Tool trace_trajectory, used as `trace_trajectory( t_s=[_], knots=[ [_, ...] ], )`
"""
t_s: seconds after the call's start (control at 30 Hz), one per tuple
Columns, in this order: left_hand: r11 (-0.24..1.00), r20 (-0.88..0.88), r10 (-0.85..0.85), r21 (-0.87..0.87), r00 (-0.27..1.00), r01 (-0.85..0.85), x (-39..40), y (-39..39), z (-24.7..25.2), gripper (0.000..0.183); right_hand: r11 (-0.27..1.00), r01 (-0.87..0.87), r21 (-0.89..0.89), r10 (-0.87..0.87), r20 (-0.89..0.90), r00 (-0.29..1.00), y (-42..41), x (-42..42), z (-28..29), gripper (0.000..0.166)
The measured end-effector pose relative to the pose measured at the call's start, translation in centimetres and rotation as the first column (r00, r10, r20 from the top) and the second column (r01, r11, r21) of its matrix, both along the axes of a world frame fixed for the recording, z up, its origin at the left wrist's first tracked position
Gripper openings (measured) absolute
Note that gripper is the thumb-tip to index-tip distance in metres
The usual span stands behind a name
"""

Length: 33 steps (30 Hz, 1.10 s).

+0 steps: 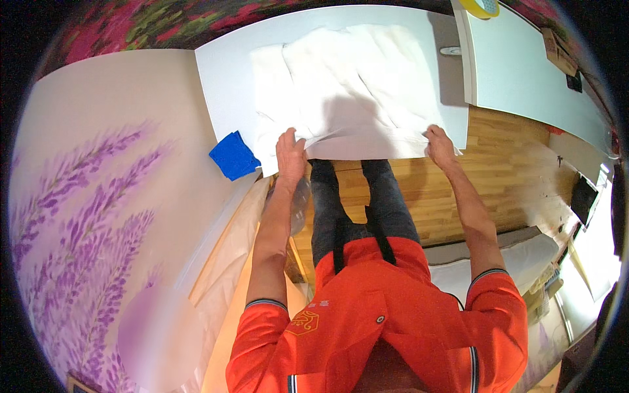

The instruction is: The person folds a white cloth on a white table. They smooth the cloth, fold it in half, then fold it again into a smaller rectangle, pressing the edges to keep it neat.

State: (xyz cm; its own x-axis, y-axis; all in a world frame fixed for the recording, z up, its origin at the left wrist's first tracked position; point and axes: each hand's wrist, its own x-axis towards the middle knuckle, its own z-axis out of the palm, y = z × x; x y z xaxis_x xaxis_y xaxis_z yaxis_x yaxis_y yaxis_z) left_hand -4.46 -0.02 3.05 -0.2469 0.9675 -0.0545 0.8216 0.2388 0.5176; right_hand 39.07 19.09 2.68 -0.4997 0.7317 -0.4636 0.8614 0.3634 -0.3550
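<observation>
A white cloth (344, 73) with creases lies spread over a white tabletop (226, 73), its near edge hanging by the table's front. My left hand (292, 152) pinches the near edge toward the cloth's left side. At the near right corner, my right hand (440, 146) grips the same edge between thumb and fingers. A folded blue cloth (235, 155) rests at the table's front left corner, left of my left hand. A shadow falls across the middle of the white cloth.
A second white surface (530, 73) stands at the right, with a yellow tape roll (479, 6) and a wooden box (559, 51) on it. A wall painted with purple flowers (93, 196) is at the left. Wooden floor (496, 182) shows below.
</observation>
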Motion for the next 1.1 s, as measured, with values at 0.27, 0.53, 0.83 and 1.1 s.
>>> trace_trajectory(
  t_s=[0.27, 0.53, 0.83, 1.1],
  knots=[
    [0.908, -0.125, -0.288, -0.352, 0.949, 0.229, -0.1, 6.6, 0.9, 0.007, 0.963, -0.244, 0.116, 0.253, -0.081, 0.964, 1.3, -9.2, 0.6, 0.023],
    [0.826, -0.182, -0.353, -0.522, 0.918, 0.214, -0.6, 5.6, -0.5, 0.014, 0.93, -0.363, 0.057, 0.362, 0.024, 0.932, 2.4, -9.7, 0.6, 0.021],
    [0.973, -0.064, -0.225, 0.032, 0.972, 0.227, 0.0, 16.7, 2.2, 0.012, 0.966, 0.194, -0.172, -0.258, -0.587, 0.767, 7.1, -18.6, -3.1, 0.051],
    [0.973, -0.237, -0.222, -0.123, 0.946, 0.197, -0.5, 15.7, -0.2, 0.004, 0.974, -0.126, 0.187, 0.155, -0.145, 0.977, 5.7, -18.8, -1.4, 0.018]
  ],
)
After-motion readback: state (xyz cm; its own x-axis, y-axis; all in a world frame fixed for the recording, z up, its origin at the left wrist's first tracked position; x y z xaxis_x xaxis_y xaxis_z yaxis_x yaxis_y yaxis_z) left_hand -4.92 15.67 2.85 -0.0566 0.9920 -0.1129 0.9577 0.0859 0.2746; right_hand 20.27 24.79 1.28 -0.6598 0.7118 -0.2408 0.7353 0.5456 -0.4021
